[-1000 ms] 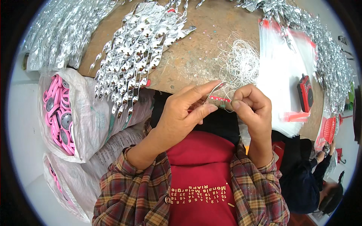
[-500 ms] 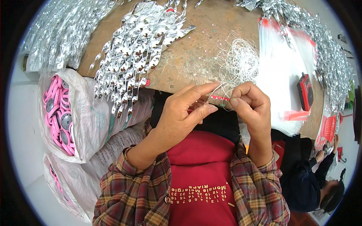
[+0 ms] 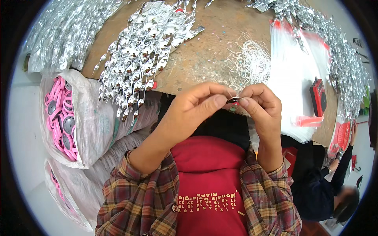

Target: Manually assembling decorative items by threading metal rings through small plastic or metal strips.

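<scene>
1. the left hand (image 3: 197,108) is curled, thumb and forefinger drawn nearly together, pinching a fine pale string (image 3: 236,96) at their tips.
2. the right hand (image 3: 263,103) faces it, just beside, its fingers folded in and its thumb and forefinger pinched on the same string (a small dark bit shows between the hands, too tiny for me to make out).
3. the string sits between both sets of fingertips, by the near edge of the brown table (image 3: 201,55).
4. just beyond the hands lies a loose tangle of white thread (image 3: 252,63).
5. left of that, silver twisted strips (image 3: 138,55) hang over the edge; to the right are clear bags (image 3: 289,74) and a red-and-black device (image 3: 320,97).
6. a white sack (image 3: 100,118) of pink-and-gray pieces (image 3: 61,118) stands at the left; a co-worker (image 3: 315,192) is over at the right.
</scene>
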Tool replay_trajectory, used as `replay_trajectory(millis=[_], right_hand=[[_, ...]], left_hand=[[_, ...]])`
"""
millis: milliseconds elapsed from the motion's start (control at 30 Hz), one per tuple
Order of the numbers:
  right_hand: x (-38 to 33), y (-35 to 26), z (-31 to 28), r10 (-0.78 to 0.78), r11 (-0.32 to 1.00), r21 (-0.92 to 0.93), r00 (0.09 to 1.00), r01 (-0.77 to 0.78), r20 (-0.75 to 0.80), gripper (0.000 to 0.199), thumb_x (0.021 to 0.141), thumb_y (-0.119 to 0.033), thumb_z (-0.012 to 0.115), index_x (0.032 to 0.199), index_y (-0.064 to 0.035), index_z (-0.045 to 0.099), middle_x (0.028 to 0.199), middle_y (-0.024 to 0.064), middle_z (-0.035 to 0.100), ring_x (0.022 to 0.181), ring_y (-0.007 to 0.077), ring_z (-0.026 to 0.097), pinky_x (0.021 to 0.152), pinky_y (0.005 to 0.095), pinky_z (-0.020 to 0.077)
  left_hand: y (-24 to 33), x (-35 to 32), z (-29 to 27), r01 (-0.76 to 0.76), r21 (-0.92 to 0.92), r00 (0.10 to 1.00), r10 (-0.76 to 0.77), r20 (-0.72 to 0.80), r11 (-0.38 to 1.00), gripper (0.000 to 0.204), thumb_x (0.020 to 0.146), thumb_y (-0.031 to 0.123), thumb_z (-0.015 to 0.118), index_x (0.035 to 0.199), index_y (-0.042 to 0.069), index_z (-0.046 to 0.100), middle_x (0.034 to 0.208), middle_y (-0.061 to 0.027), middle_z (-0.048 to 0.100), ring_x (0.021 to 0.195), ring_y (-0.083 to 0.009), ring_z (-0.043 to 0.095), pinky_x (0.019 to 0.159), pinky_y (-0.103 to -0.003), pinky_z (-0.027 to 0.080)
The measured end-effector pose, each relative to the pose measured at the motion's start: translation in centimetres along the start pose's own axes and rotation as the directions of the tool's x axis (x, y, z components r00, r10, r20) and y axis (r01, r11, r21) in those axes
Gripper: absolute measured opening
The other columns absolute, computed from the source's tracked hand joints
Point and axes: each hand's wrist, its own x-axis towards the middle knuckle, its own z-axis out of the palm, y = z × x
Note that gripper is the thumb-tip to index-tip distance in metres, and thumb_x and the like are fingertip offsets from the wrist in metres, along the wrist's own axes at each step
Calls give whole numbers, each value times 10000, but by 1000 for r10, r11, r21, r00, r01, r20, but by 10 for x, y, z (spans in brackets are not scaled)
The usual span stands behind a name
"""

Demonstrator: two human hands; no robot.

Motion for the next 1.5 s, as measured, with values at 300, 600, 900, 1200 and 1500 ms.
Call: replay_trajectory(millis=[300, 600, 900, 1200, 1500], right_hand=[[0, -2, 1, -47, 993, -112, 999, 44, -19, 117, 821, -9, 605, 924, 15, 555, 722, -20, 539, 585, 2, 407, 519, 147, 295], [1, -7, 11, -9, 997, -75, 1000, 9, 3, 103, 839, -53, 621, 931, -8, 626, 634, -49, 504, 543, 19, 411, 503, 167, 306], [7, 0, -15, 116, 942, 316, 993, -108, -7, 161, 896, -162, 561, 945, -8, 567, 566, 30, 510, 424, 32, 328, 404, 161, 224], [10, 20, -22, 155, 842, 504, 982, -190, 111, 152, 899, -161, 564, 952, -21, 592, 640, 89, 599, 385, 19, 293, 371, 153, 204], [13, 26, -30, 167, 868, 467, 985, -167, 42, 144, 903, -156, 557, 946, -23, 591, 656, 70, 596, 384, 13, 257, 363, 151, 190]], left_hand=[[2, 14, 4, -4, -8, 1000, 4, -21, 1000, 146, 917, 158, 547, 934, 25, 605, 916, -12, 584, 724, -35, 474, 646, -185, 389], [-6, 20, 15, -347, 197, 938, 338, 78, 917, 158, 899, 85, 561, 1034, 2, 567, 1117, -75, 511, 927, -100, 522, 805, -229, 433], [-11, 5, 2, -10, 207, 998, -3, 62, 978, 358, 896, 30, 529, 1248, -24, 489, 1067, -85, 608, 883, -122, 596, 776, -245, 489], [2, -19, -23, -21, 454, 995, 64, -79, 891, 292, 838, 6, 572, 1128, 3, 601, 853, -78, 675, 768, -102, 621, 715, -225, 478], [-1, -32, -38, 68, 418, 995, -33, -91, 906, 278, 858, 9, 565, 1133, -31, 568, 971, -107, 662, 890, -138, 627, 808, -253, 493]])
